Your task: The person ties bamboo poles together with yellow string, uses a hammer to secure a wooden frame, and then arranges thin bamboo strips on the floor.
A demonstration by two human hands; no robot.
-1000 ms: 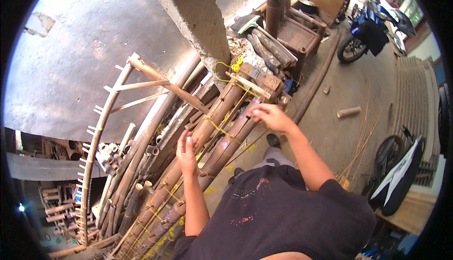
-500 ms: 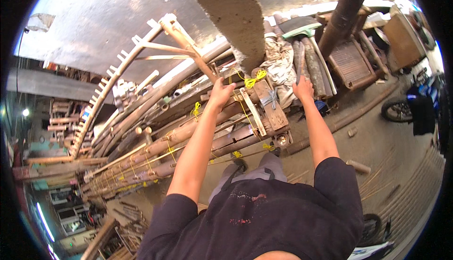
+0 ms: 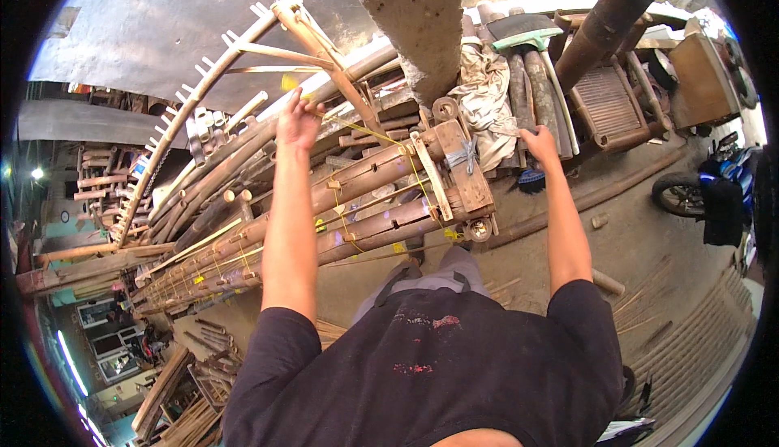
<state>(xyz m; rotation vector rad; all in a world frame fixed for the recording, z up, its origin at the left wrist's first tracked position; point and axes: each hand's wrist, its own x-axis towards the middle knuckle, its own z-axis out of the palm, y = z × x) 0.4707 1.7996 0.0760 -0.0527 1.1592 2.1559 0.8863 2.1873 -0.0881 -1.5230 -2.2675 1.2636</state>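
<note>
My left hand (image 3: 300, 125) is raised beside the bamboo frame, its fingers curled around yellow cord. A small yellow bundle (image 3: 289, 82) shows blurred at its fingertips. From this hand a taut length of yellow cord (image 3: 365, 129) runs right to the end of the long bamboo bench-like frame (image 3: 373, 244). That frame is crossed by several yellow ties and carries a wooden block (image 3: 466, 173) with grey string knotted on it. My right hand (image 3: 540, 145) is closed near the upright bamboo poles (image 3: 535, 82); what it grips is hidden.
A toothed bamboo arch (image 3: 174, 126) leans at the left over stacked poles. Behind the frame stands a concrete pillar (image 3: 418, 25). Beige cloth (image 3: 484, 90), a broom with a green head (image 3: 523, 37) and a bamboo chair (image 3: 613, 98) lie rightward. A motorbike (image 3: 706, 187) stands far right.
My left hand has moved left and up from the frame, taking the yellow bundle off its end and drawing out cord. My right hand has shifted slightly to the right.
</note>
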